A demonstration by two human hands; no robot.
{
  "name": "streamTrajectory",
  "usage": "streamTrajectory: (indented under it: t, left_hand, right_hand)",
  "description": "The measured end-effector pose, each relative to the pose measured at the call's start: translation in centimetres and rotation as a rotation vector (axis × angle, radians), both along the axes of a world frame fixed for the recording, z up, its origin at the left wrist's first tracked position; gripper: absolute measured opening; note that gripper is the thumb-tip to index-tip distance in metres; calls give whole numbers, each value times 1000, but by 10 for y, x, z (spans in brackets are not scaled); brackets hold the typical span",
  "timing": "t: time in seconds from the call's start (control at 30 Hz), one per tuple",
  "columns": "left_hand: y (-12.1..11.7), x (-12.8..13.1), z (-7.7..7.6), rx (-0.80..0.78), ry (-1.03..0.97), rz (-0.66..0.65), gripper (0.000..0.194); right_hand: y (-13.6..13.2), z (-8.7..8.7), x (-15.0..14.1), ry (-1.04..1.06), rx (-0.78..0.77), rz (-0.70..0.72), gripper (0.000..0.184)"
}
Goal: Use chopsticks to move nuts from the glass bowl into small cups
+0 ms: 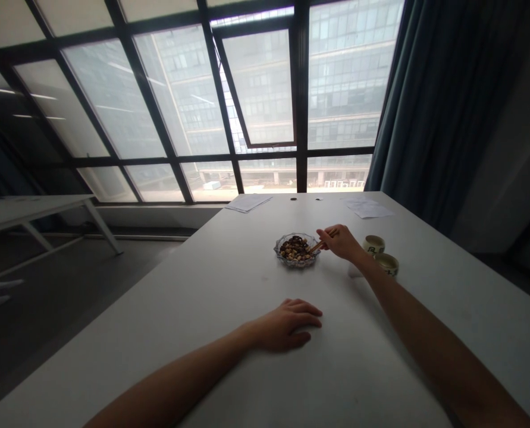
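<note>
Hands: L [287, 326] open, flat on table [229, 285]; R [339, 242] grips wood chopsticks [320, 244] over glass dish [297, 260].

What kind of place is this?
Probably an office or meeting room: there's a long white table, huge dark-framed windows, another glass building outside, and loose papers.

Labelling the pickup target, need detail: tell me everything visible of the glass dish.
A shallow round dish of clear, cut-looking glass with a scalloped rim, sitting flat on the white table. It holds a heap of dark and tan pieces, probably nuts. Chopsticks held in the right hand reach in over its right side; contact with the rim cannot be told.
</note>
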State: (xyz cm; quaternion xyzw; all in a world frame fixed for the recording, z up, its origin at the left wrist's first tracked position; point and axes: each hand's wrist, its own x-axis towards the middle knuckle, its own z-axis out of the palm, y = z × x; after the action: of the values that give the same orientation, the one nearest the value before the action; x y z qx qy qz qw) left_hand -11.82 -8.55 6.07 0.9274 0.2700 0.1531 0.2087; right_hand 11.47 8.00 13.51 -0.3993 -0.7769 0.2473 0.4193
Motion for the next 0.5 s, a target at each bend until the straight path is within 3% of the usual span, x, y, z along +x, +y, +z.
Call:
streamTrajectory:
  t: [0.5]
  left_hand:
    - [0,1,1,3,-1,-3,39]
  right_hand:
    - [-6,0,-4,-21,-1,-15,47]
